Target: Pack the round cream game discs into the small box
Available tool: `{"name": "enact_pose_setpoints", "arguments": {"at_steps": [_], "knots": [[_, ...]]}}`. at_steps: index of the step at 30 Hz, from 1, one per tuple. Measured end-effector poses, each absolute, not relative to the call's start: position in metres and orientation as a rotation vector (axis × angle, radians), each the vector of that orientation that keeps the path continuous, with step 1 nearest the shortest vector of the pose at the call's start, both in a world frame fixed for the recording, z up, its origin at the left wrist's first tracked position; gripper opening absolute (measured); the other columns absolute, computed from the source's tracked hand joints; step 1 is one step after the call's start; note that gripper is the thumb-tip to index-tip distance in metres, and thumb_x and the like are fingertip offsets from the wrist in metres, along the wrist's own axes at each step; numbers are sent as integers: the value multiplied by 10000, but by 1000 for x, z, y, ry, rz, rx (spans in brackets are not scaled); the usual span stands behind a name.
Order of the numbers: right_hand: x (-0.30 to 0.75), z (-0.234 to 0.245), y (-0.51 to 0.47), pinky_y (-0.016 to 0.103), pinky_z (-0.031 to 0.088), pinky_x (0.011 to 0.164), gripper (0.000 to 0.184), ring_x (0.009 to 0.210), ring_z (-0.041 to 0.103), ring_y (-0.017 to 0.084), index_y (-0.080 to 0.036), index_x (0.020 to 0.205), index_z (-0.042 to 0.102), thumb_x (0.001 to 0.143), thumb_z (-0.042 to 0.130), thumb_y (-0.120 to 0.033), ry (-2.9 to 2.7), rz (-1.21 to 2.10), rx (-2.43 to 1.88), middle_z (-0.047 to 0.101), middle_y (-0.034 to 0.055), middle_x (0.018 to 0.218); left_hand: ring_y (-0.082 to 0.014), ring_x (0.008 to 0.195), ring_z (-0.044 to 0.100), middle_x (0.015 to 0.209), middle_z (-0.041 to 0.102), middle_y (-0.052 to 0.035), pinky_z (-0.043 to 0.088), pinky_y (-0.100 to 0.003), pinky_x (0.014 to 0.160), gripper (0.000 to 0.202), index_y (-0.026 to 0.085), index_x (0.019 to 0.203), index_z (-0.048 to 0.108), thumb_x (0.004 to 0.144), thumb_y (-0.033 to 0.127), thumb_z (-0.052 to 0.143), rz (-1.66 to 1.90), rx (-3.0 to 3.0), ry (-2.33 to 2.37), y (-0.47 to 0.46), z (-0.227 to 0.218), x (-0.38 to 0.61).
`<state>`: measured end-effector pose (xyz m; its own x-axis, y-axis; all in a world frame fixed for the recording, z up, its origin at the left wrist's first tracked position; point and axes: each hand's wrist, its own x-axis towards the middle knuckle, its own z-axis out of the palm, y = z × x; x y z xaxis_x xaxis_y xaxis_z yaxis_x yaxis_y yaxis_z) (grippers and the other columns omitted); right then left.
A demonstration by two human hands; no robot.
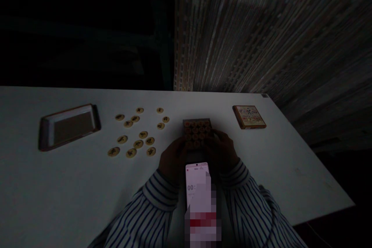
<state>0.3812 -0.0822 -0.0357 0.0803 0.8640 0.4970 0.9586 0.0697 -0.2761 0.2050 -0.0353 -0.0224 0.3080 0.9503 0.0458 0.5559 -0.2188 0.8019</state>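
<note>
Chinese chess pieces lie in tight rows inside a small open box in front of me. My left hand holds the box's near left side, its fingers curled and partly lost in shadow. On the opposite side, my right hand is closed around the edge, with fingertips reaching over the near right pieces. More loose round chess pieces, pale with dark characters, are scattered face up to the left of the box. A lit phone showing a timer lies just below the box, between my wrists.
An empty box lid or tray with a pale inner wall rests at the left of the white table. A flat printed box sits at the right. Behind the far edge hangs a string curtain. The room is dim.
</note>
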Motion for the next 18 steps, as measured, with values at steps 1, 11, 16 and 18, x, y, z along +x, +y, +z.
{"name": "enact_pose_setpoints", "arguments": {"at_steps": [1,11,16,18], "knots": [[381,-36,-82,370,430,817,227,993,496,219,-228,912,636,728,555,-334,-1799,-219,-1808,545,79,1095,-163,941,578,1047,621,-20,469,-299,838,313,210,1069,550,792,279,422,732,1878,1338,-35,-22,205],[384,-38,-81,352,444,789,229,966,510,211,-230,892,640,722,559,-360,-1835,-244,-1783,558,81,1067,-171,937,582,1031,629,-20,475,-318,835,307,218,1052,557,785,283,422,751,1857,1316,-36,-21,205],[384,-37,-81,358,440,798,212,976,508,213,-228,869,642,722,556,-354,-1819,-236,-1807,557,81,1078,-168,941,582,1040,627,-16,473,-308,834,305,213,1052,562,792,264,412,742,1865,1332,-37,-19,205],[385,-38,-81,363,438,803,219,987,503,216,-230,881,639,720,556,-354,-1822,-219,-1828,552,81,1090,-170,927,588,1030,631,-14,481,-304,818,303,214,1050,564,794,271,414,737,1876,1338,-37,-18,205]]}}
